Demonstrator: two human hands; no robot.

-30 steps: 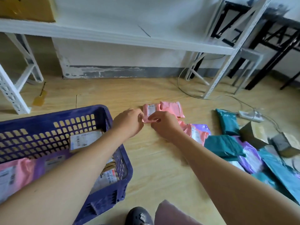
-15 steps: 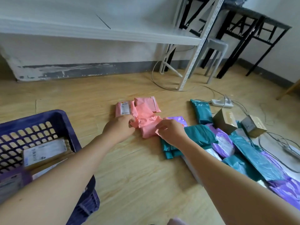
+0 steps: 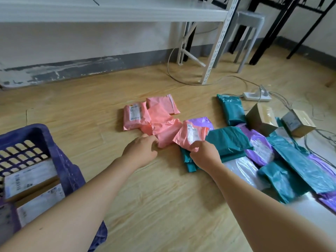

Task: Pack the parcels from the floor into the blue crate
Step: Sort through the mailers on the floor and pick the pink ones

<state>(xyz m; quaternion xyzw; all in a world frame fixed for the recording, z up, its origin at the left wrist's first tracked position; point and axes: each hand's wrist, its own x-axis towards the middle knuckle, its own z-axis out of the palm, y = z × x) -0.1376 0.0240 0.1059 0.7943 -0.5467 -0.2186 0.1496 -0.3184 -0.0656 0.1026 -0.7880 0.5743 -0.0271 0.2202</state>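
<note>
Several pink mailer parcels [image 3: 138, 115] lie on the wooden floor in the middle of the view. My left hand [image 3: 141, 151] pinches the near edge of one crumpled pink parcel [image 3: 166, 135]. My right hand [image 3: 204, 155] grips another pink parcel [image 3: 190, 136] with a white label and has its corner lifted off the pile. The blue crate [image 3: 60, 160] stands at the left edge and holds labelled boxes [image 3: 29, 179]. Teal parcels [image 3: 227, 140] and purple parcels [image 3: 260, 146] lie to the right.
Two small cardboard boxes [image 3: 261, 119] sit behind the teal parcels. A white power strip [image 3: 256, 96] with trailing cables lies at the back right. A white metal shelf frame [image 3: 218, 42], a grey stool [image 3: 249, 31] and black table legs stand along the wall.
Both hands shifted right from the far pink parcels to nearer ones. My right hand has taken hold of a labelled pink parcel and lifted its corner. The view turned right, so the crate slid left.
</note>
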